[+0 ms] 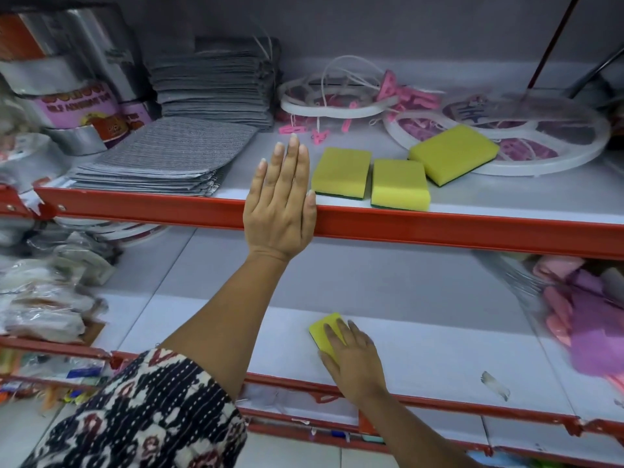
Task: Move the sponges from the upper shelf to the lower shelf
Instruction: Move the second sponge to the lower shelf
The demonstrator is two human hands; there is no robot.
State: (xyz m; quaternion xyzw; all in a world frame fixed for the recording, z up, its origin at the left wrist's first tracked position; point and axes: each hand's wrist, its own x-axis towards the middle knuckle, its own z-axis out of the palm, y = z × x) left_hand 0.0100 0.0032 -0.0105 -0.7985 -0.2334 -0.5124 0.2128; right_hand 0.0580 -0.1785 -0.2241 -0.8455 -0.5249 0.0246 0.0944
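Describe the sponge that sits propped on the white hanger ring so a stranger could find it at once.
Look along the upper shelf to the white hanger ring at its right. The sponge leans on that ring's front rim, tilted. Its two yellow neighbours lie flat, side by side, near the shelf's red edge.

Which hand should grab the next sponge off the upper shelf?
Left. The left hand is open beside the nearest sponge on the upper shelf; the right hand is down on the lower shelf.

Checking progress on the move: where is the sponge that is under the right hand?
In the head view it lies on the lower shelf, centre-right near the front edge, under the right hand, below the three sponges on the upper shelf.
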